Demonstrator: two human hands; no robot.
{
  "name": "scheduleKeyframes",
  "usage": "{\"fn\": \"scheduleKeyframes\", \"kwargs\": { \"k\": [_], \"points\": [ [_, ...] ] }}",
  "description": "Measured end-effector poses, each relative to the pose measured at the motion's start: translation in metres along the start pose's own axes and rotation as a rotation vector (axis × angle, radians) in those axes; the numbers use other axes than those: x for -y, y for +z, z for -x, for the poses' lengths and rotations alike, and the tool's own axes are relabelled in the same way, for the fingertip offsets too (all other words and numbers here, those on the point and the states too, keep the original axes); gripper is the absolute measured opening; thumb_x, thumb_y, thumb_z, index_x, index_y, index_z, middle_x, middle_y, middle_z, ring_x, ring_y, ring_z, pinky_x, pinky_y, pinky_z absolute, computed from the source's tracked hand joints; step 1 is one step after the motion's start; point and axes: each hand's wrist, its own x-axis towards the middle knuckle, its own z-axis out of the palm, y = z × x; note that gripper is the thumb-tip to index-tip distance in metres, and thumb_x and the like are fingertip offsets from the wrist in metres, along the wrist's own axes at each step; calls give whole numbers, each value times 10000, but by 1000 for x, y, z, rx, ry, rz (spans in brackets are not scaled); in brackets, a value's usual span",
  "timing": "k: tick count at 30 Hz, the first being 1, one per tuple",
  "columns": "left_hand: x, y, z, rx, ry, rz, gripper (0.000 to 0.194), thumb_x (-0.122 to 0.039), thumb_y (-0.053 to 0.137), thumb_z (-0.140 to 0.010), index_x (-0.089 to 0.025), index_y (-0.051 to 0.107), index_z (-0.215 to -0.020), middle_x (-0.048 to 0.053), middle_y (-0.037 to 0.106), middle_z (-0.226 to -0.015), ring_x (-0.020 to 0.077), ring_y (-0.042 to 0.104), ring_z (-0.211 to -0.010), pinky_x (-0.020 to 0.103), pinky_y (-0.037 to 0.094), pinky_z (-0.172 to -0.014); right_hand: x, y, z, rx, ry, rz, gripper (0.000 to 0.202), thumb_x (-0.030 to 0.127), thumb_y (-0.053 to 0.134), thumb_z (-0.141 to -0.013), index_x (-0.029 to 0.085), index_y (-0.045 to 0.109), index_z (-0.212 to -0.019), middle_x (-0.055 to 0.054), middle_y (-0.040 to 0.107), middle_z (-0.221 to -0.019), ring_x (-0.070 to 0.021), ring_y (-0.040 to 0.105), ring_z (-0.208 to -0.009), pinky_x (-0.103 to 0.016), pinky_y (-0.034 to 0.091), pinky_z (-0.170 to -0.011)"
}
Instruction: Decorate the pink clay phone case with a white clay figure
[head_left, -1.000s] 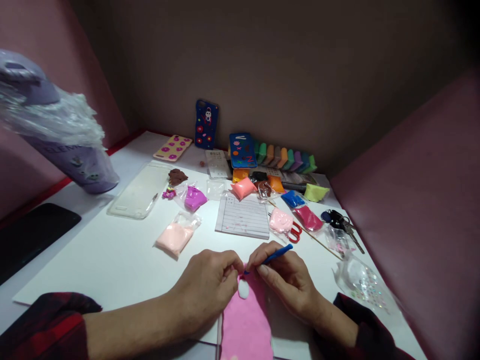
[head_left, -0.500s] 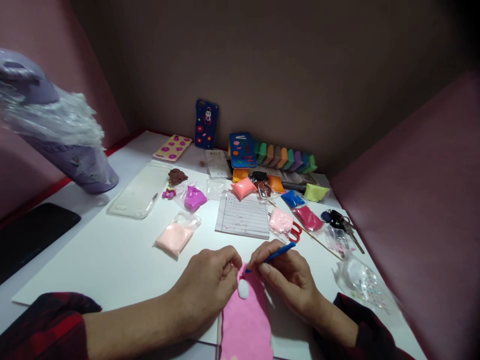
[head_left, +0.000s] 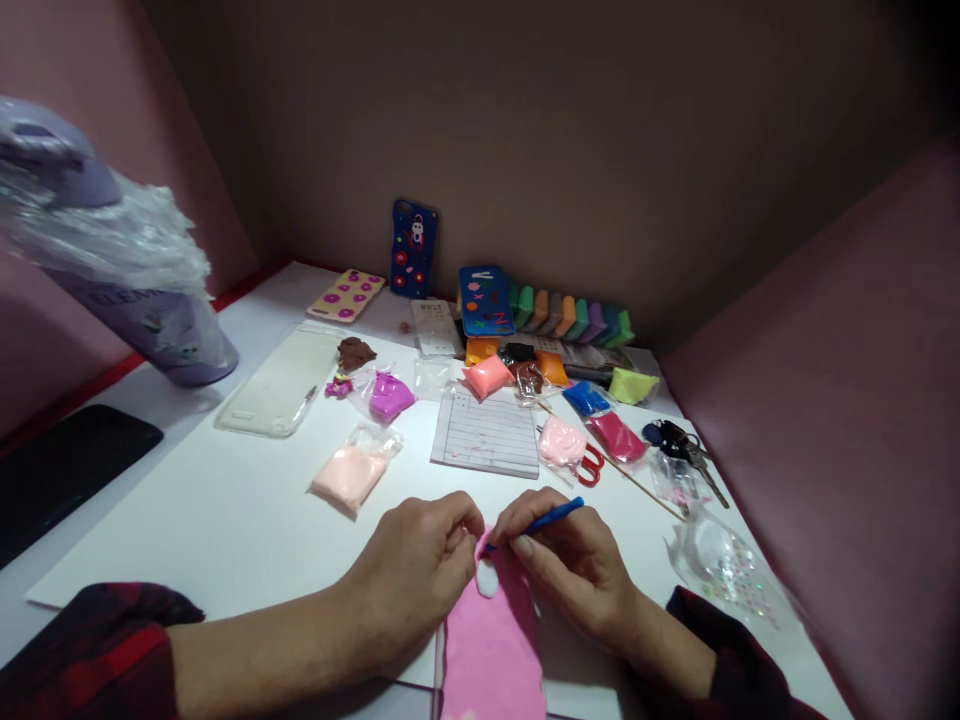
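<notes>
A long pink clay sheet (head_left: 493, 650), seemingly on a clear phone case, lies in front of me, with a white clay oval (head_left: 487, 579) near its far end. My left hand (head_left: 427, 565) is closed at the far left edge of this pink piece, its fingertips curled on the edge. Between the thumb and fingers of my right hand (head_left: 581, 570) is a slim blue modelling tool (head_left: 559, 513), held like a pen. Its tip meets the pink clay just beyond the white oval. My fingers partly hide the contact.
Beyond my hands are a lined notepad (head_left: 486, 435), a peach clay packet (head_left: 352, 472), red-handled scissors (head_left: 591, 466) and a thin stick (head_left: 637, 482). Keys (head_left: 686, 445) and a sticker bag (head_left: 724, 565) lie right. A clear case (head_left: 277, 390), black phone (head_left: 75, 470) and purple bottle (head_left: 157, 310) occupy the left.
My right hand has shifted slightly, bringing the blue tool lower and its tip a little left on the pink clay. My left hand stays in place.
</notes>
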Motion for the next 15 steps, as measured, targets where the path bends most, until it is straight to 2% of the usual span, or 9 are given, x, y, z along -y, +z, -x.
{"fn": "scheduleKeyframes", "kwargs": {
  "k": [15],
  "points": [
    [2,1,-1,0,0,-1,145,-161,459,-793,-191,579,-717,-59,418,-509,115,394,-513,227,280,-504,0,0,0,17,-4,36,134,185,477,-913,178,595,-977,-78,617,-874,-190,618,-772,-327,499,-669]
  ]
}}
